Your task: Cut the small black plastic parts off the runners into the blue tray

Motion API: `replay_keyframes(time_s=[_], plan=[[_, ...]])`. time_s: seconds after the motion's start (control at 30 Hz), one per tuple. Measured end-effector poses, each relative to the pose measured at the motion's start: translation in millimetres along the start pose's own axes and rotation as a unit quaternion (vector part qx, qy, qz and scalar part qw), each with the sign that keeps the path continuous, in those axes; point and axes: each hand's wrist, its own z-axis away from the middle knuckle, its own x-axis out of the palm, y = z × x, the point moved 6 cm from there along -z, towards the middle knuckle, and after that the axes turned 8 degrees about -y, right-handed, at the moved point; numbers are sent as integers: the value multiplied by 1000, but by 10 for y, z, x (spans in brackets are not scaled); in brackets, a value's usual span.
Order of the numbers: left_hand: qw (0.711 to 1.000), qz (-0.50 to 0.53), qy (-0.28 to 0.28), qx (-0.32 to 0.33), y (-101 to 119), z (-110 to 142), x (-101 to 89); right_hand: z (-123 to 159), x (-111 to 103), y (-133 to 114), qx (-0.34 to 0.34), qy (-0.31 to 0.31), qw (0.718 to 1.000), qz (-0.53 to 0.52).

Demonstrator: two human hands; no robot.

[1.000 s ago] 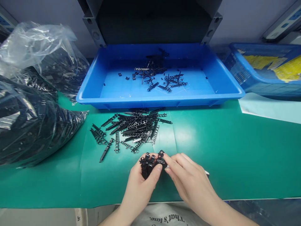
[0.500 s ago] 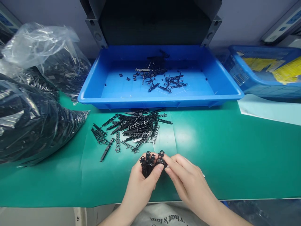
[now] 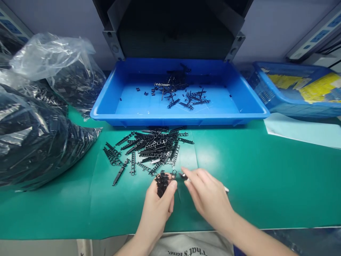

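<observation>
My left hand (image 3: 157, 202) is shut on a bunch of small black plastic parts (image 3: 162, 184), which stick up from its fingers above the green mat. My right hand (image 3: 207, 195) grips a slim white-handled cutter (image 3: 226, 189), and its dark tip sits just right of the bunch, a small gap apart. A loose pile of black plastic ladder-like strips (image 3: 149, 149) lies on the mat just beyond my hands, not touched by either one.
A blue plastic tray (image 3: 181, 121) holding more black pieces stands behind the pile. Bulging clear bags (image 3: 39, 142) of black parts lie at the left. A blue basket (image 3: 295, 89) and a pale sheet (image 3: 301, 131) sit at the right on the green mat (image 3: 253, 199).
My right hand has drawn away from the bunch to the right, taking the cutter with it. My left hand still holds the parts, and the view has tilted slightly.
</observation>
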Motion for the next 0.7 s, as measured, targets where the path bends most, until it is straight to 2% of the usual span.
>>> replay_keyframes(time_s=[0.07,0.17,0.27,0.33,0.43,0.53,0.63,0.7], plan=[[1000,-16,-9,7,21,5,-17,-189,-16,216,56,-45,997,36],[999,-22,-25,17,40,20,-36,-493,-94,556,120,-53,989,60],[1000,-4,-29,-10,8,26,-70,-695,-124,762,133,-67,987,56],[999,18,-37,-6,12,12,-94,-716,-149,796,125,-74,988,42],[996,68,-60,26,42,-41,-103,-578,-207,708,103,-77,992,9],[992,98,-73,37,29,-107,-56,-311,-236,504,83,-66,994,-26],[992,76,-92,26,-26,-159,67,-18,-173,236,57,-37,997,-49],[991,89,-100,14,-68,-179,143,145,-100,39,15,-7,999,-51]])
